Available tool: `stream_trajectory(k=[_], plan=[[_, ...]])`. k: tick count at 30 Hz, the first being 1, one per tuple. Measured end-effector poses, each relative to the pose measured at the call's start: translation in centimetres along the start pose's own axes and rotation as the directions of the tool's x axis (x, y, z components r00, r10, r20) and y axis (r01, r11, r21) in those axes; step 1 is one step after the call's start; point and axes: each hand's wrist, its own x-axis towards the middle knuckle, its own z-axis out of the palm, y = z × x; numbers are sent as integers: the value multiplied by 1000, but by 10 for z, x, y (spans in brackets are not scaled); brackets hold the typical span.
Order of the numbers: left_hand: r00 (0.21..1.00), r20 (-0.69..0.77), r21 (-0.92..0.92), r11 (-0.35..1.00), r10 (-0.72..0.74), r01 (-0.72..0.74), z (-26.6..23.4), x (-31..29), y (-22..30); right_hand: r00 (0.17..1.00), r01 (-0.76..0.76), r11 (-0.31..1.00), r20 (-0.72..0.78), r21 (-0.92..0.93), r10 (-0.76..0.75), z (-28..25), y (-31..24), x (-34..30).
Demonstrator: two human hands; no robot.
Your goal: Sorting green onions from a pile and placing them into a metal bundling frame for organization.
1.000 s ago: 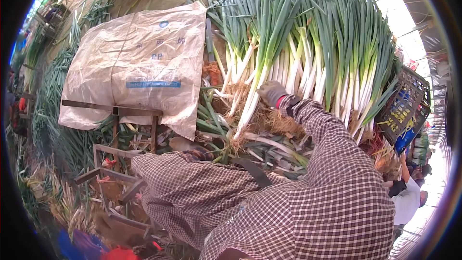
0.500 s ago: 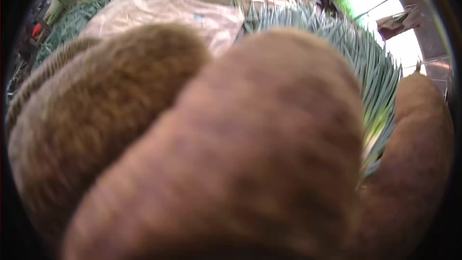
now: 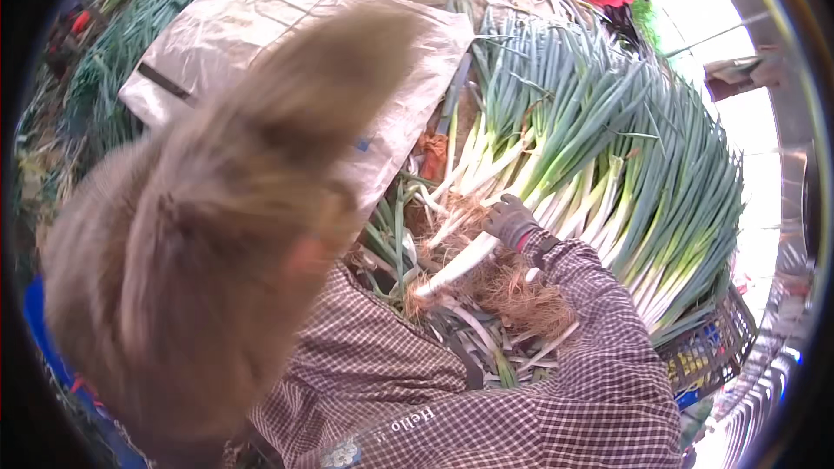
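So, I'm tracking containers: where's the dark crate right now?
In the head view, the dark crate is at lower right, just below the right-hand end of the green onions.

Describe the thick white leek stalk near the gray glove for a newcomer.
Start at the big heap of green-topped leeks. At its lower left, find the gray-gloved right hand. The thick white leek stalk slants down-left from beneath it, broader than its neighbours.

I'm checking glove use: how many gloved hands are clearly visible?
1: the right hand, right of center, gripping a green onion. The blurred shape at left may be or hide another.
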Motion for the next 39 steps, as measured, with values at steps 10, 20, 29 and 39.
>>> stream_trajectory(k=[10,20,29,39], plan=[[970,167,-21,983,-177,183,61,-5,20,930,-255,921,186,-294,317,36,144,-58],[917,288,-68,949,-276,307,75,-60,19,885,-463,881,-100,-99,454,52,123,-94],[910,357,-114,957,-209,265,88,-64,31,939,-323,925,-188,-201,287,43,119,-36],[748,660,-447,761,-74,470,198,-19,88,947,-275,961,-174,-8,269,4,66,-24]])
